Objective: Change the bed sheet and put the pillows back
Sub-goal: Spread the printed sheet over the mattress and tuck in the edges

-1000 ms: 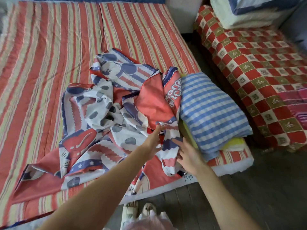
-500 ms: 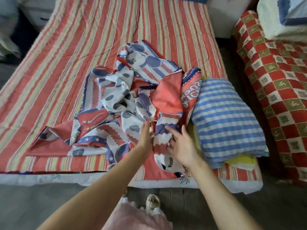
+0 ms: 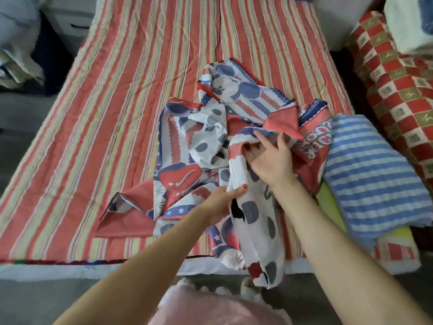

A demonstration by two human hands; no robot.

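Note:
A crumpled bed sheet (image 3: 210,139) in red, white and blue with cartoon mouse prints lies bunched on the red-and-yellow striped mattress (image 3: 117,113). Part of it hangs over the bed's near edge. My left hand (image 3: 222,200) pinches a white fold of the sheet between thumb and fingers. My right hand (image 3: 269,158) reaches into the bunched cloth with fingers spread, gripping a red-striped fold. A blue-and-white striped pillow (image 3: 372,174) lies on the bed's right side, on top of something yellow (image 3: 328,202).
A red-and-white checkered cover (image 3: 398,90) drapes furniture to the right, with folded white bedding (image 3: 407,26) on it. Pale bundled cloth (image 3: 16,43) sits at the far left. Grey floor runs along the bed's near edge, where my pink skirt and a shoe show.
Both hands have closed on the sheet and lifted a fold of it toward me. The view has shifted right to left, so the bed sits more centred.

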